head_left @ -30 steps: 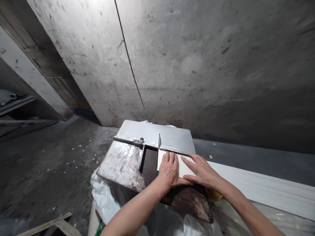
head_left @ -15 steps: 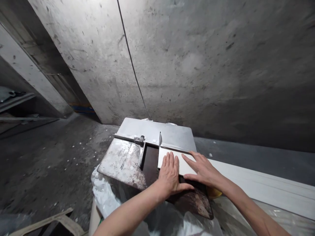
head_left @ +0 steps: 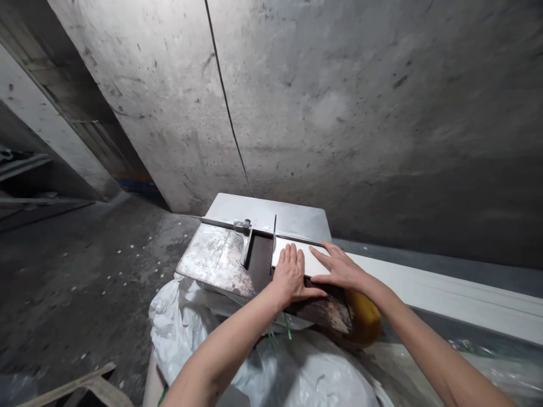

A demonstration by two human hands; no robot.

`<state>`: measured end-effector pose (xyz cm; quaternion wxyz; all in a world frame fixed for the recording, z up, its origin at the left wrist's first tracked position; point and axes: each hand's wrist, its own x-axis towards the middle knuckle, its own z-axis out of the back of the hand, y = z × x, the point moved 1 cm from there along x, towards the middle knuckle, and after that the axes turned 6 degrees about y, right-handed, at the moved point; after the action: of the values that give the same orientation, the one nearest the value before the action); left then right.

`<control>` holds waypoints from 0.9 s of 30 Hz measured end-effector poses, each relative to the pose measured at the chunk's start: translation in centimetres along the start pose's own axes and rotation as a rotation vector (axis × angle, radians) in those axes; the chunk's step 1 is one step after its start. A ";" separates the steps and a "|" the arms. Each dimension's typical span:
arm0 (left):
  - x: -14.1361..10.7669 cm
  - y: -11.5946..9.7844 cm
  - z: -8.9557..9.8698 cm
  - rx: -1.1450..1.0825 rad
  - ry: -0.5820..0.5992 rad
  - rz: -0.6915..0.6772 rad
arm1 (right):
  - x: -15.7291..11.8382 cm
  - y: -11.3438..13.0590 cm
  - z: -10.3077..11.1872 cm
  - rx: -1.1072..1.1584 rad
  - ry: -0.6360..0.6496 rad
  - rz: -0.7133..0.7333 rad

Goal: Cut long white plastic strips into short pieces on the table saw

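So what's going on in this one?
A person's left hand lies flat on a white board, with the right hand spread on it farther right. The board rests on a worn metal table, its left end beside what looks like a thin upright blade. A metal guide sits left of that, apart from the board.

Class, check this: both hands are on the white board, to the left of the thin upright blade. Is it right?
No, the side is wrong: in the head view, the left hand and right hand are on the white board, to the right of the thin upright blade.
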<state>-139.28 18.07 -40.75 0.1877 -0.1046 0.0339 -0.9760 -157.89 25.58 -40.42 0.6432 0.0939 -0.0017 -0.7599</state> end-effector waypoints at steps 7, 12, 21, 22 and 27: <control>3.2 1.2 0.2 0.028 0.011 0.017 | 2.7 -2.0 0.8 0.055 -0.021 0.002; 3.3 1.1 0.6 0.026 0.029 0.023 | 2.6 -2.0 0.9 0.043 -0.041 0.017; -4.0 -1.8 0.3 -0.055 -0.028 0.004 | -4.8 3.2 -5.4 -0.087 -0.362 0.021; -4.7 -2.2 0.3 -0.065 -0.026 0.004 | -5.6 3.8 -5.9 -0.098 -0.397 0.040; -8.0 -3.2 1.1 -0.087 -0.016 -0.014 | -8.4 5.7 -6.4 -0.128 -0.479 0.114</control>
<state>-132.89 23.97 -40.89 0.1766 -0.1207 0.0741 -0.9740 -150.06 33.52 -44.86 0.6709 -0.1300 -0.1112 -0.7215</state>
